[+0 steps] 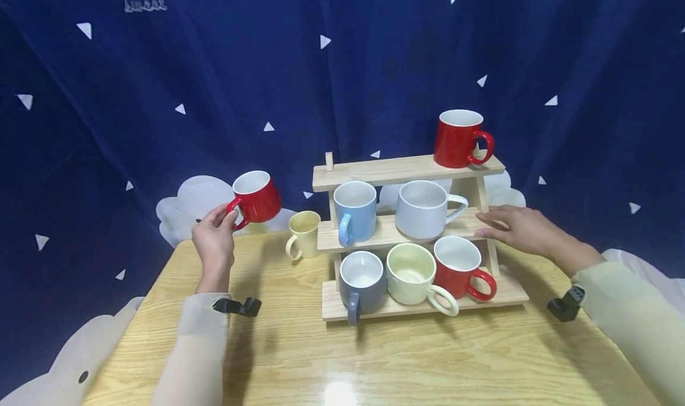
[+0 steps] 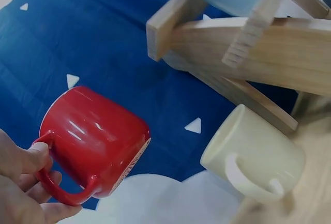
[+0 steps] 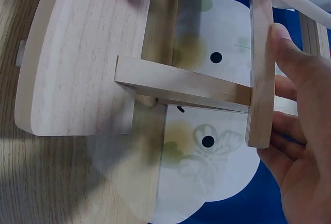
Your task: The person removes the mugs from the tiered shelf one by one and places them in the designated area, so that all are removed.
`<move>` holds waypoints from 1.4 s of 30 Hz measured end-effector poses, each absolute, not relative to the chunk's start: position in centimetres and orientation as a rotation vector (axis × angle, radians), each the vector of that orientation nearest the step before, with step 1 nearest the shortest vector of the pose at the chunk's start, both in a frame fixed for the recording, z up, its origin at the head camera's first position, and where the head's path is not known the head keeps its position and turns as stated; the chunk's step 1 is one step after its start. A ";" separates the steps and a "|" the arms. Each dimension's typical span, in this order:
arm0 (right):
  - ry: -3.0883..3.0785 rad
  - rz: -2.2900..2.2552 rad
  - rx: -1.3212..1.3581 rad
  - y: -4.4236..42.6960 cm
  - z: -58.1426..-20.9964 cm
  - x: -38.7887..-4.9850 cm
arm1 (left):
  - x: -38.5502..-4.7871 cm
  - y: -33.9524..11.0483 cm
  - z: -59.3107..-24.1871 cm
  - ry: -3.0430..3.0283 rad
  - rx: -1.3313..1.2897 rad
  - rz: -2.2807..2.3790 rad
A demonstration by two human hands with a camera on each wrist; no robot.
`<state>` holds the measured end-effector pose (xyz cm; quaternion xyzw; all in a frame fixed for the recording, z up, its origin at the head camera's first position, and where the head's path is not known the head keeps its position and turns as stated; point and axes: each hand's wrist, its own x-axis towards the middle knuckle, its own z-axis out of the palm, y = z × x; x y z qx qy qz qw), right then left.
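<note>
In the head view, my left hand [image 1: 214, 239] pinches the handle of a red mug [image 1: 260, 199], holding it tilted above the table's left side. The left wrist view shows the thumb and fingers around the red mug's handle [image 2: 67, 195]. My right hand [image 1: 516, 230] rests on the right end of the wooden rack's middle shelf [image 1: 382, 233], fingers touching the wood. A light blue mug [image 1: 355, 213] and a white mug [image 1: 423, 210] stand on that shelf. On the bottom shelf are a grey-blue mug [image 1: 363, 284], a cream mug [image 1: 411, 274] and another red mug [image 1: 457, 269].
A third red mug [image 1: 457, 141] stands at the right of the top shelf [image 1: 382, 171]. Left of the rack, a pale yellow mug [image 1: 305, 235] sits on the wooden table [image 1: 294, 358]. Behind hangs a dark blue curtain [image 1: 241, 67] with white triangles.
</note>
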<state>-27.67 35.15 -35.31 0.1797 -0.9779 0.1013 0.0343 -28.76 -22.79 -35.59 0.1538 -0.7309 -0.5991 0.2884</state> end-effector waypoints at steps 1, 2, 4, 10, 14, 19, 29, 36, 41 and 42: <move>-3.013 0.312 0.548 35.2 -35.3 -27.6 | -28.8 -22.8 -35.9 -1.953 0.414 -1.603; -3.018 0.312 0.543 35.2 -35.3 -27.6 | -28.9 -22.8 -36.3 -1.957 0.416 -1.606; -3.023 0.311 0.534 35.3 -35.3 -27.5 | -28.9 -22.8 -37.0 -1.966 0.421 -1.616; -2.997 0.320 0.545 35.2 -35.4 -27.7 | -28.9 -23.1 -39.0 -1.995 0.449 -1.572; -2.984 0.316 0.569 35.2 -35.3 -27.8 | -28.9 -23.2 -40.4 -1.995 0.447 -1.522; -2.984 0.318 0.550 35.2 -35.1 -27.8 | -29.2 -22.9 -41.9 -2.013 0.414 -1.476; -3.019 0.363 0.525 34.9 -35.6 -27.8 | -28.5 -22.9 -44.9 -1.987 0.517 -1.563; -2.995 0.342 0.539 35.0 -35.5 -27.7 | -28.6 -22.2 -46.4 -1.974 0.491 -1.555; -2.967 0.333 0.555 35.0 -35.5 -27.6 | -28.8 -21.8 -47.2 -1.987 0.485 -1.562; -2.966 0.338 0.552 35.0 -35.5 -27.5 | -28.8 -21.8 -47.3 -1.983 0.487 -1.571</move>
